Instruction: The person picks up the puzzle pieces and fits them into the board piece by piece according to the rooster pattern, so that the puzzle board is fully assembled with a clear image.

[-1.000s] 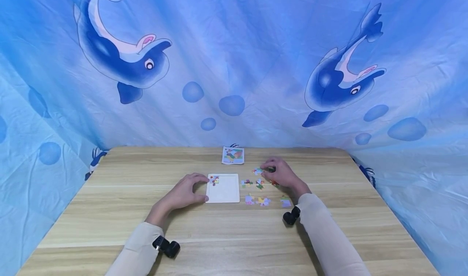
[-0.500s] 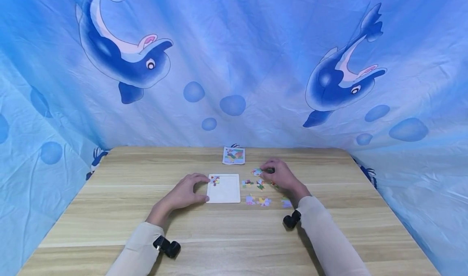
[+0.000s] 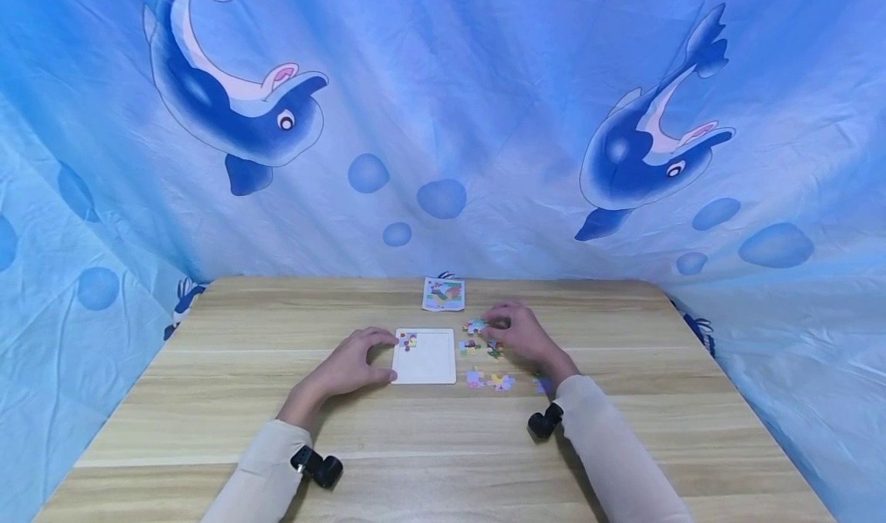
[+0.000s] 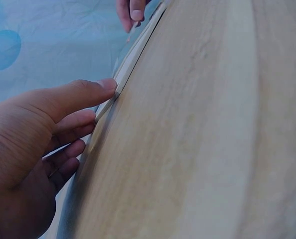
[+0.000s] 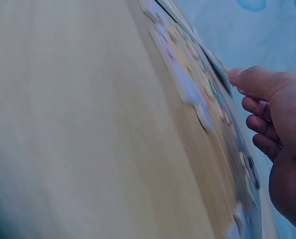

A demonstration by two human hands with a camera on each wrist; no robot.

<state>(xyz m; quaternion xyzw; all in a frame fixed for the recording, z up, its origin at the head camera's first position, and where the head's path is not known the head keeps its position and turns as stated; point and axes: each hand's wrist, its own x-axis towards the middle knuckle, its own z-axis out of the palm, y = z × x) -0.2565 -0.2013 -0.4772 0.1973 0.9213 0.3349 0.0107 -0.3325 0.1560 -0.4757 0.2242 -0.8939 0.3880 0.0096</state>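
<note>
Since the earlier frame, the right hand is moving leftward, bringing a puzzle piece closer to the white tray. This piece is now hanging to the right of the tray, near its far right corner, and it is not yet reaching over the rim. Thumb and index finger of the right hand are pinching it, with almost no gap, while the other fingers are curling loosely. Left hand is holding the left edge of the tray, its thumb and curved fingers standing wide apart, and the tray is not visibly shifting. One corner piece is lying inside the tray, in its far left corner; other loose pieces are lying to the right of the tray, and a picture card is lying beyond it. In my judgement, the work is passing from picking to carrying, and most of the filling is still remaining.
</note>
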